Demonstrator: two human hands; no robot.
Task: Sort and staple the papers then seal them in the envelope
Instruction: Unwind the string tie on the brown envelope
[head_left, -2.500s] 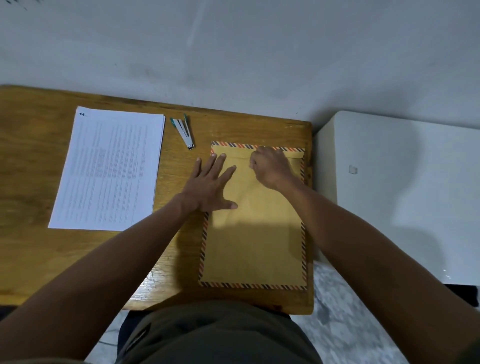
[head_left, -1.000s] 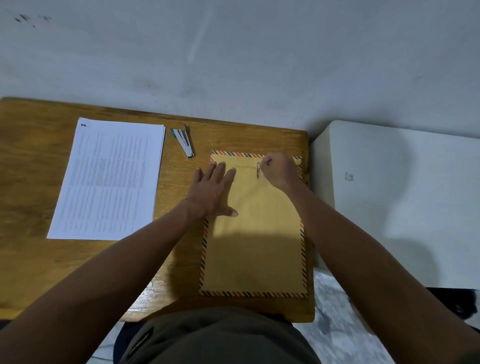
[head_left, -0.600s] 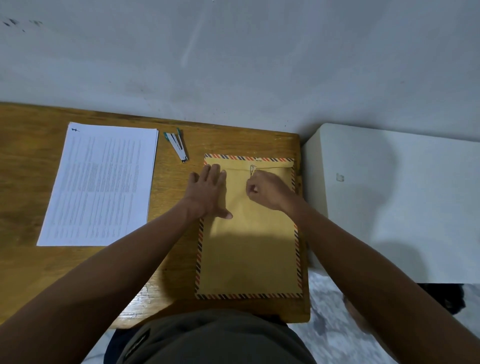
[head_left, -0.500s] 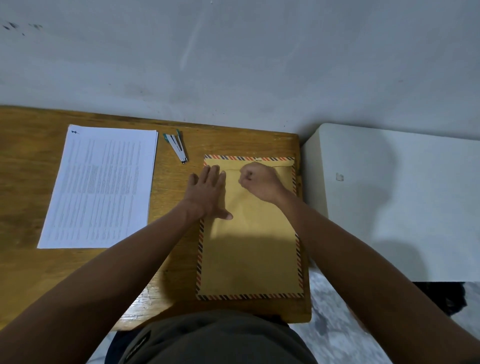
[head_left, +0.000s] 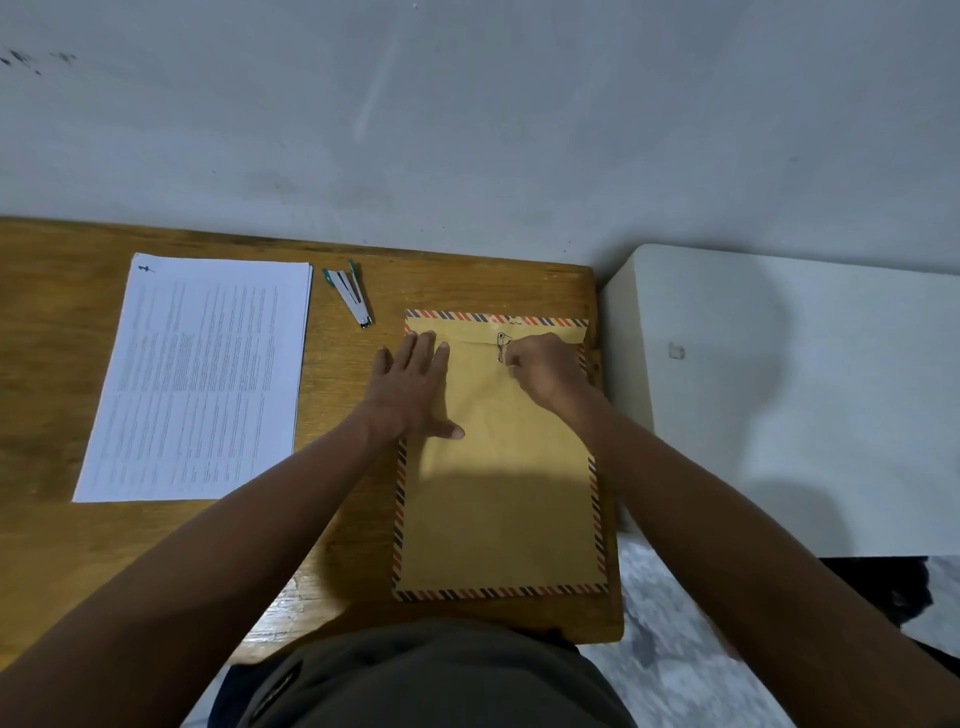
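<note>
A brown envelope (head_left: 498, 499) with a striped border lies on the right part of the wooden desk (head_left: 62, 545), its flap folded down at the far end. My left hand (head_left: 413, 387) rests flat on the envelope's upper left corner, fingers spread. My right hand (head_left: 545, 366) is closed in a pinch on the thin closure string (head_left: 501, 349) by the two small buttons at the flap's edge. A stack of printed papers (head_left: 202, 374) lies on the left of the desk. A small stapler (head_left: 349, 292) with green ends lies between the papers and the envelope.
A white surface (head_left: 805, 395) stands just right of the desk, close to the envelope's right edge. A pale wall rises behind the desk. Patterned floor shows at the lower right. My lap fills the bottom centre.
My right hand has circled around the flap's closure, shifting left, then back to the right of the buttons. My left hand has stayed pressed on the envelope.
</note>
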